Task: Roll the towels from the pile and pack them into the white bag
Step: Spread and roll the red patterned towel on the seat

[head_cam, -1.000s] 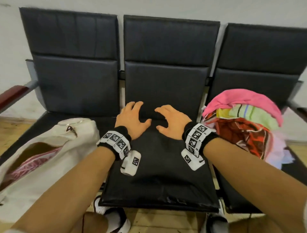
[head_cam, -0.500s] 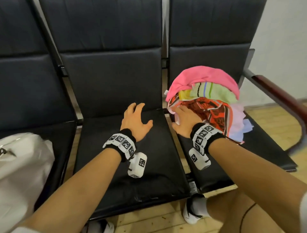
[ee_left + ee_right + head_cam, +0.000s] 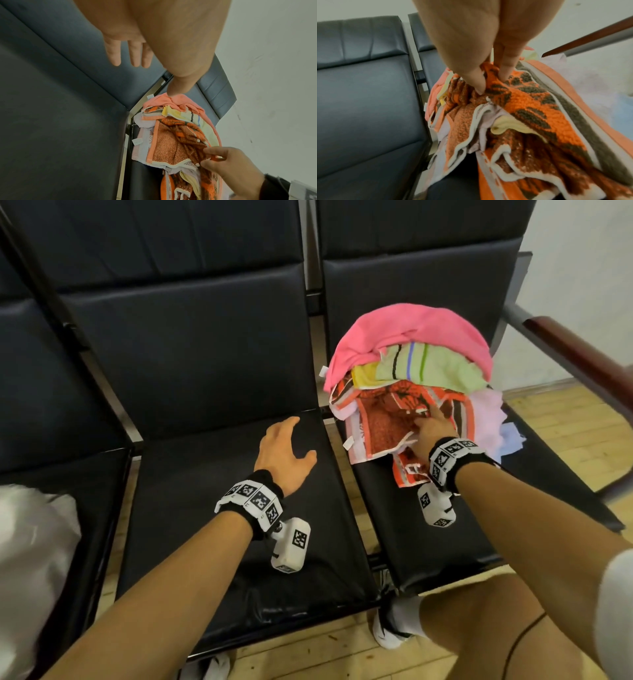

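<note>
— While I am listing by size, what is taking up the most room?

— I am logging the row of black seats point(image 3: 212, 491) first. It is serving as the worktable: the middle cushion is lying bare, probably being kept free as the rolling surface.

— And the stock?

— I am counting the pile of towels point(image 3: 411, 364) next, heaped on the right-hand seat against its backrest, pink on top, striped green under it. It is sitting just beside the bare cushion, so each piece is needing only a short carry.

— The destination?

— I am noting the white bag point(image 3: 30, 546) at the far left edge, on the seat beyond the middle one, well apart from the pile. Whether its mouth is open I cannot tell.

— Item in hand?

— I am entering the orange patterned towel point(image 3: 530, 102), low in the heap's front. My right hand point(image 3: 432, 428) is pinching a fold of it between thumb and fingertips point(image 3: 506, 71), likely to draw it clear.

— The other hand?

— My left hand point(image 3: 284, 455) is hovering over the middle seat, fingers spread, gripping nothing, seemingly waiting to receive the cloth.
</note>
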The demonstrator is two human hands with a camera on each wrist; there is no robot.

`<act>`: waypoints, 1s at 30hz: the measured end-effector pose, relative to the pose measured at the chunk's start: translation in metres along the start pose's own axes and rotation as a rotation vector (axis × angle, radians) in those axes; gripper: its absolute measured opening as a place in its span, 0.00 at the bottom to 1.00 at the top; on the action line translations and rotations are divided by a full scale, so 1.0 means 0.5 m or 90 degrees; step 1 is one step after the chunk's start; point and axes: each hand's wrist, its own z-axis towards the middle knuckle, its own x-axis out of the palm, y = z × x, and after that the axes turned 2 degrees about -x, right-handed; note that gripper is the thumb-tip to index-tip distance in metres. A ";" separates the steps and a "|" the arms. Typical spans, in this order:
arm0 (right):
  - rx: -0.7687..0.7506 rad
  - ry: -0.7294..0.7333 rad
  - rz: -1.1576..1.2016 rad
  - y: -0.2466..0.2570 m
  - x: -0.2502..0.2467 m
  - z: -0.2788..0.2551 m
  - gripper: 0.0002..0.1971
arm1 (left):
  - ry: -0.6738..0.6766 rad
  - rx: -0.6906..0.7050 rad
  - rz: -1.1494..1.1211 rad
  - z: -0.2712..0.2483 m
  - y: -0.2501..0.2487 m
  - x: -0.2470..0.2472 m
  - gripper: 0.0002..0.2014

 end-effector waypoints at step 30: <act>-0.544 0.027 0.385 0.450 -0.104 -0.340 0.15 | 0.010 0.157 -0.081 -0.171 0.055 -0.219 0.20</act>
